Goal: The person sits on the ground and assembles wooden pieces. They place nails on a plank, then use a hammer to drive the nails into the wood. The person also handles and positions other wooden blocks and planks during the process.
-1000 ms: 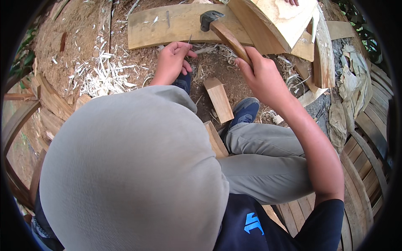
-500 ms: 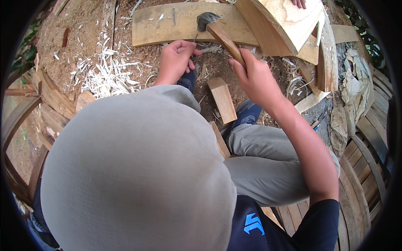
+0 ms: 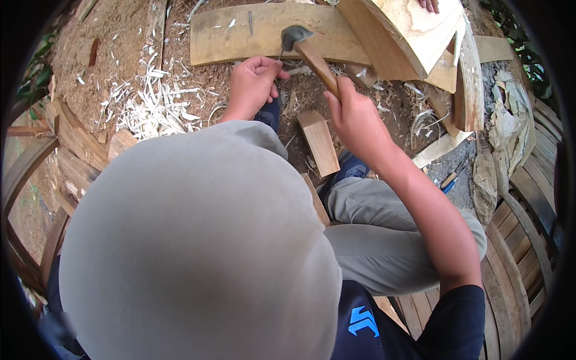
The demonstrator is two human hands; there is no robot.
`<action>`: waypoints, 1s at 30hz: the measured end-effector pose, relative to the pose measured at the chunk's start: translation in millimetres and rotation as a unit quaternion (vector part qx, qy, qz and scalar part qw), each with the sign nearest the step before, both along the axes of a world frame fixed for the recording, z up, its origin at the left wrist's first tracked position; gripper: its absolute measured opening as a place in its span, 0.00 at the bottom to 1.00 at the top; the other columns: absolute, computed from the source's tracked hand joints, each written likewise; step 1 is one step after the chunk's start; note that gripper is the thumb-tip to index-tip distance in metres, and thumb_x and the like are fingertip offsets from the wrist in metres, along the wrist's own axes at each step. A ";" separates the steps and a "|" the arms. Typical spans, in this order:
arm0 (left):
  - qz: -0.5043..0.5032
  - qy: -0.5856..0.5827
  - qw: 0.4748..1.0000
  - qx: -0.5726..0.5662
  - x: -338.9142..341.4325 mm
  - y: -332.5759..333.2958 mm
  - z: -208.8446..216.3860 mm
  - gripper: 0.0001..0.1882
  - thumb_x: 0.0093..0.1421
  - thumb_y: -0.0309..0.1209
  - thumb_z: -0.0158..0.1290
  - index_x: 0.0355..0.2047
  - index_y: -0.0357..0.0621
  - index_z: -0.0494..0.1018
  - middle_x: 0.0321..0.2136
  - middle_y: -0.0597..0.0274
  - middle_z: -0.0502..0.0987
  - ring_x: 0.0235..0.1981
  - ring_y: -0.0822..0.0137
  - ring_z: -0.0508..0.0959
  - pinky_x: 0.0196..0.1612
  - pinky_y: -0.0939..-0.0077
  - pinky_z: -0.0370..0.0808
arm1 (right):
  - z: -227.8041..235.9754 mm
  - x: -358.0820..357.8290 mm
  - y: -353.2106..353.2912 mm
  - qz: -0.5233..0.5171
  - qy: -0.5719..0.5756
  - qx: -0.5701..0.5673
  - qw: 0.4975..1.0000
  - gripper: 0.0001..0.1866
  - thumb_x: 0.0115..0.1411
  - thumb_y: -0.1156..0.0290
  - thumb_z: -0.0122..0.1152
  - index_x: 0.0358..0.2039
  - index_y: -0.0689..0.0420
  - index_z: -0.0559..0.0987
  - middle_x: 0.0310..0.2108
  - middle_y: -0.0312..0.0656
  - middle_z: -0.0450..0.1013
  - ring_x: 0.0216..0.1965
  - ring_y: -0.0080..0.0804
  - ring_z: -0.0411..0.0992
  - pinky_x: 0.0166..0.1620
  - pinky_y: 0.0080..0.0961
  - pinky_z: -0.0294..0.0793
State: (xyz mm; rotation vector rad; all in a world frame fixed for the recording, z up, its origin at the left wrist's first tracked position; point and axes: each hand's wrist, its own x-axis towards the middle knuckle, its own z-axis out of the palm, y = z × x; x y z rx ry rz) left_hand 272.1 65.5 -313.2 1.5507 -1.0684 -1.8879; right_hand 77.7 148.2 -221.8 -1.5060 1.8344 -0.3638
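My left hand (image 3: 255, 84) pinches a thin nail (image 3: 281, 54) between thumb and fingertips, at the near edge of a long pale board (image 3: 210, 36). In my right hand (image 3: 359, 114) is a hammer (image 3: 318, 63), its fingers wrapped round the wooden handle. The dark hammer head is right at the top of the pinched nail; whether they touch I cannot tell. Another, loose nail (image 3: 250, 23) lies on the board to the left. Just below my hands, a short wood block (image 3: 319, 144) rests on the ground between my shoes.
A large pale wooden piece (image 3: 414, 33) leans over the board at the right, with another person's hand (image 3: 429, 5) on it. Wood shavings (image 3: 156, 108) litter the ground at left. A blue-handled tool (image 3: 448, 183) and crumpled sheeting (image 3: 507, 126) lie to the right.
The hammer head has come down slightly onto the nail, and my right hand has shifted a little down and left. My left hand keeps its pinch in nearly the same place.
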 end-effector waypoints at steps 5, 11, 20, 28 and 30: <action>0.004 0.007 1.000 0.002 2.7 -0.4 -2.5 0.09 0.67 0.31 0.56 0.36 0.37 0.77 0.31 0.58 0.84 0.15 0.80 0.71 0.16 0.84 0.66 | 4.7 3.4 -0.5 -0.006 -0.007 0.010 1.000 0.11 0.70 0.67 0.53 0.44 0.62 0.67 0.27 0.66 0.75 0.32 0.70 0.74 0.35 0.60 0.73; 0.006 0.009 1.000 0.002 2.2 -0.3 -2.0 0.08 0.67 0.31 0.56 0.36 0.37 0.76 0.31 0.58 0.84 0.15 0.80 0.70 0.16 0.85 0.65 | 14.7 7.8 -3.4 0.001 0.005 0.053 0.999 0.11 0.70 0.66 0.51 0.43 0.62 0.66 0.27 0.66 0.75 0.32 0.70 0.74 0.35 0.61 0.73; 0.006 -0.007 1.000 0.002 1.1 0.0 -1.1 0.08 0.66 0.30 0.57 0.35 0.36 0.76 0.31 0.57 0.84 0.15 0.80 0.70 0.16 0.84 0.65 | 18.3 8.5 -8.5 0.019 0.020 0.052 0.998 0.11 0.70 0.66 0.51 0.40 0.62 0.66 0.27 0.66 0.76 0.33 0.70 0.74 0.36 0.61 0.72; 0.008 -0.006 1.000 0.001 -0.7 -1.1 -2.4 0.08 0.66 0.30 0.57 0.35 0.36 0.77 0.31 0.57 0.84 0.15 0.80 0.70 0.16 0.85 0.65 | 16.2 8.7 -5.5 0.010 0.016 0.057 0.998 0.11 0.70 0.66 0.51 0.41 0.62 0.65 0.27 0.64 0.76 0.32 0.70 0.75 0.35 0.61 0.72; 0.014 -0.004 1.000 -0.001 0.7 -3.9 -1.5 0.09 0.66 0.31 0.57 0.35 0.36 0.77 0.31 0.57 0.84 0.15 0.80 0.70 0.16 0.85 0.65 | 16.0 10.7 -6.2 0.003 -0.004 0.008 1.000 0.11 0.70 0.66 0.51 0.41 0.62 0.65 0.27 0.65 0.76 0.32 0.70 0.75 0.35 0.61 0.72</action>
